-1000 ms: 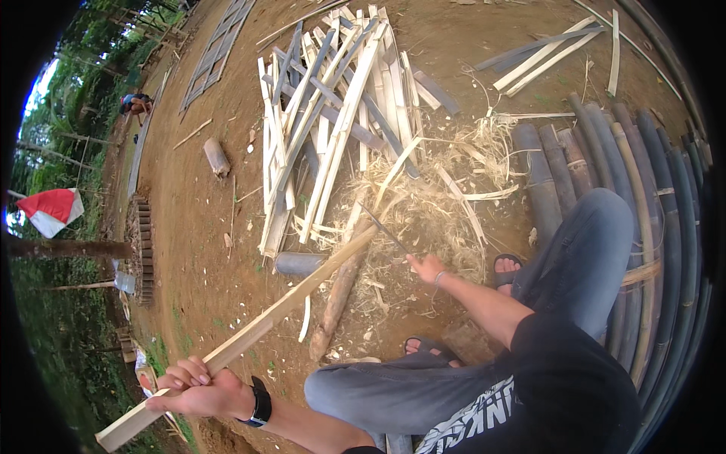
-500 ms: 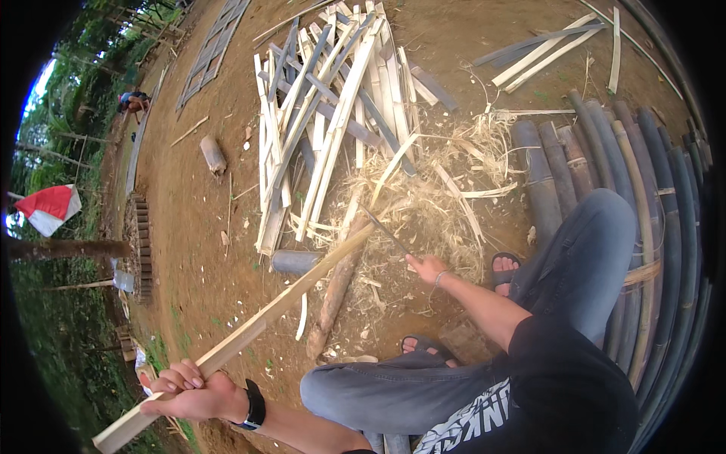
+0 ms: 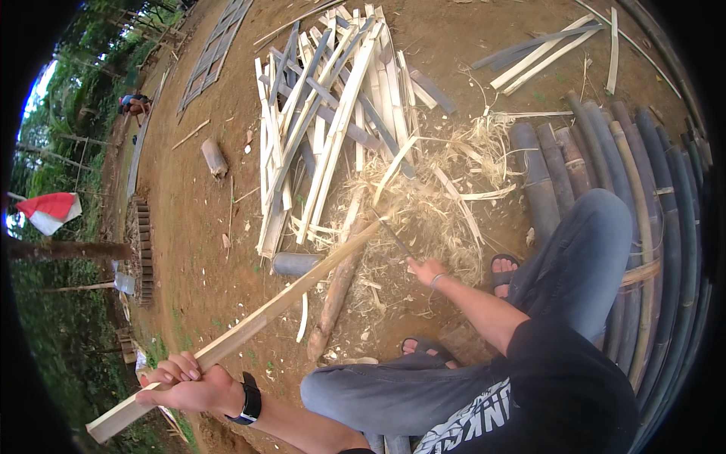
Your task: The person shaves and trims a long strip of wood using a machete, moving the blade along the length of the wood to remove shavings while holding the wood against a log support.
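Note:
A long, pale split-bamboo strip (image 3: 280, 300) slants from the lower left up to the middle. My left hand (image 3: 185, 384) is closed round it near its lower end. The strip's far end lies across a thin log (image 3: 334, 309) on the ground. My right hand (image 3: 427, 271) grips a knife (image 3: 395, 238), its handle mostly hidden in the fingers. The blade points up and left and meets the strip close to its far end; whether it bites in, I cannot tell. Curly bamboo shavings (image 3: 446, 219) lie around that end.
Beyond the log is a heap of split bamboo strips (image 3: 333, 129). A short dark bamboo piece (image 3: 296, 262) lies by the log. Dark bamboo poles (image 3: 538, 178) are ranged on the right. Loose strips (image 3: 541, 57) lie farther back. A person (image 3: 134, 104) crouches far left.
The knife blade has shifted slightly right along the strip's far end. My left hand and the strip's lower end have moved a little up and left.

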`<state>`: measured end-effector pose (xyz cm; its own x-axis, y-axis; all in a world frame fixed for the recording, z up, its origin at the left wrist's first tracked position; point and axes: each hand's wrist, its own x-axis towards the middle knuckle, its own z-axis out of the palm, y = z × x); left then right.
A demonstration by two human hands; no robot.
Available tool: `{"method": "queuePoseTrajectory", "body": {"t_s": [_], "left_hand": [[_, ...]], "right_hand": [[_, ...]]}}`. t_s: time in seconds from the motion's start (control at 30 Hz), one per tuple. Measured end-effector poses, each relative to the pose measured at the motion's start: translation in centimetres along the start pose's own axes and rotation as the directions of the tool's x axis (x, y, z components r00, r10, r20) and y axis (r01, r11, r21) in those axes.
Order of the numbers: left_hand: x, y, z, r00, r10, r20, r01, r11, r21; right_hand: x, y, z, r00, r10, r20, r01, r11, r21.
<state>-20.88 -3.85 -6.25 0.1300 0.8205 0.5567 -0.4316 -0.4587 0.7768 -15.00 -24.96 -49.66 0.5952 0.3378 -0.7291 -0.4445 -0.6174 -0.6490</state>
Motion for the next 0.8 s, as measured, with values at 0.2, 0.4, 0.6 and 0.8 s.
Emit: {"method": "queuePoseTrajectory", "body": {"t_s": [0.2,0.4,0.6,0.8], "left_hand": [[1.1,0.2,-0.1,0.999,0.023,-0.046,-0.023,1.0,0.01],[1.3,-0.6,-0.3,0.999,0.008,-0.032,-0.007,1.0,0.006],[1.5,-0.4,-1.0,1.0,0.02,-0.018,-0.019,0.998,0.056],[1.3,-0.3,-1.7,0.996,-0.014,-0.083,0.022,0.995,0.094]], "right_hand": [[-1.4,-3.5,1.8,0.993,0.052,-0.103,-0.049,0.998,0.025],[-8.1,-12.3,1.4,0.875,-0.477,0.086,0.459,0.872,0.168],[-7.5,-11.0,1.1,0.796,-0.592,0.126,0.581,0.806,0.116],[0.2,0.5,1.8,0.988,0.081,-0.135,-0.069,0.993,0.092]]}}
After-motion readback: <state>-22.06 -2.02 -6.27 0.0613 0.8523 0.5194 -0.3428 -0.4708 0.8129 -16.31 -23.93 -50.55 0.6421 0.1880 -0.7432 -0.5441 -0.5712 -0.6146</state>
